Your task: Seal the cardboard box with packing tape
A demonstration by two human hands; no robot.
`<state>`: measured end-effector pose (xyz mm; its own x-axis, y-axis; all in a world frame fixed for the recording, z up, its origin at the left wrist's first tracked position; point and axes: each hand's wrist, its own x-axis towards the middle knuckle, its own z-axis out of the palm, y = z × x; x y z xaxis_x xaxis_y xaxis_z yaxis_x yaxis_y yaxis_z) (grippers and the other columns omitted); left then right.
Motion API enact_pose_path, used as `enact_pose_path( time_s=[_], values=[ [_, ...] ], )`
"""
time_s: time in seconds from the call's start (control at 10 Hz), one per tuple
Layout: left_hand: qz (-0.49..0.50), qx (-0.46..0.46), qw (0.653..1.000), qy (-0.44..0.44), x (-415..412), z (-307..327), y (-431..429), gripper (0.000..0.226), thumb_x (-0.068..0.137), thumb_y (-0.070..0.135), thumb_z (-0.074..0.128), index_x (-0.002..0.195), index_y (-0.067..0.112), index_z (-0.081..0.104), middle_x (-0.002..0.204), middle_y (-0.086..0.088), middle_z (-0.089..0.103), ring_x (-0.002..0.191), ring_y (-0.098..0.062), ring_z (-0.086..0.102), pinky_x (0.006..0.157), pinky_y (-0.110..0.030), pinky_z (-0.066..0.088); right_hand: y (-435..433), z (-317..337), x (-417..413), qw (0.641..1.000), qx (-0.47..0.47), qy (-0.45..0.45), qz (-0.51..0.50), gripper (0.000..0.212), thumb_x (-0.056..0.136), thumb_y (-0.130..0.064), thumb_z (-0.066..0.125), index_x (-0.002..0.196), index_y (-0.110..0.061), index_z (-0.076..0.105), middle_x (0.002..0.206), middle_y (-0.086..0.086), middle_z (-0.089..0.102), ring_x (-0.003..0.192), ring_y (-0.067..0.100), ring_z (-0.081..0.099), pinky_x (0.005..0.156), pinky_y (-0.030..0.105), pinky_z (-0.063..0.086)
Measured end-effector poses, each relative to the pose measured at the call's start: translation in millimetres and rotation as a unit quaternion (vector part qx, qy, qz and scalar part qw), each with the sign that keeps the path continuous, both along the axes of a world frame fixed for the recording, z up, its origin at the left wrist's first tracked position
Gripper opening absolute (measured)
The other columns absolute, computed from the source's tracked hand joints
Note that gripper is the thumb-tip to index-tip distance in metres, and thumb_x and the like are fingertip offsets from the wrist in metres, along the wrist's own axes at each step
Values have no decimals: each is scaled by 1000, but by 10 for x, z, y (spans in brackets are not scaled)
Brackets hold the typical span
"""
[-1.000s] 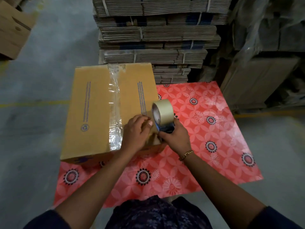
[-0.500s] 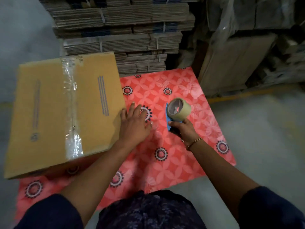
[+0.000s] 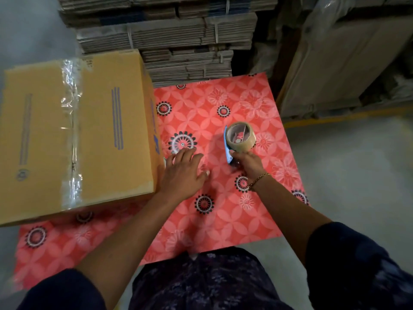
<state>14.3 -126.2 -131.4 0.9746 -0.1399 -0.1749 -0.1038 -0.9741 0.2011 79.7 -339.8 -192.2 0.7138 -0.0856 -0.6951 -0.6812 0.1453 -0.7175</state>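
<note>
A closed cardboard box (image 3: 107, 135) sits at the left on a red flowered mat (image 3: 223, 211). A strip of clear tape (image 3: 70, 135) runs along its top seam. My left hand (image 3: 182, 173) lies flat on the mat, fingers spread, right beside the box's right side. My right hand (image 3: 247, 162) grips the blue handle of a tape dispenser (image 3: 239, 139) carrying a tan tape roll, held just above or on the mat, well apart from the box.
Bundled stacks of flattened cardboard (image 3: 174, 39) rise just behind the mat. Wrapped cartons (image 3: 344, 63) stand at the back right. Grey concrete floor (image 3: 348, 175) lies to the right of the mat.
The dispenser came off the box's near right corner and moved right onto the mat. My left hand left the box top and spread flat on the mat. The view shifted right.
</note>
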Motion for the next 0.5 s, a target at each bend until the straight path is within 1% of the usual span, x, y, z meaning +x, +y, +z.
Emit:
enact_pose_path(
  time_s=[0.1,0.2,0.3,0.4,0.5],
  values=[
    [13,-5,1000,16,-32,28,-44,65,85,59,34,136,25,53,147,-1,51,141,-26,39,108,-47,31,-40,-57,0,999,-34,11,2,39,78,-11,83,108,10,69,78,16,68,60,24,62,64,37,53],
    [17,-1,999,27,-50,39,-53,60,88,58,43,138,26,51,149,0,48,143,-27,35,110,-48,28,-109,-96,6,998,-63,7,9,42,69,-29,88,93,4,75,73,19,74,55,24,63,65,43,53],
    [24,-6,999,39,-100,103,-63,59,89,57,45,140,27,49,152,1,45,147,-26,30,112,-47,25,-158,40,15,995,-93,-5,31,32,75,-32,84,81,-2,73,76,17,73,66,25,62,67,37,52],
    [26,-20,999,17,-109,181,-36,57,91,53,51,141,28,48,153,1,44,148,-24,27,114,-46,23,-243,153,51,986,-147,-44,67,17,85,-26,75,88,-9,73,74,0,64,69,18,56,60,27,42],
    [33,-24,999,-2,-100,300,25,59,90,56,47,142,27,49,154,-1,44,147,-26,29,114,-46,23,-300,320,11,968,-213,-87,103,15,87,-23,70,96,-11,72,80,0,65,83,23,57,70,30,42]
  ],
)
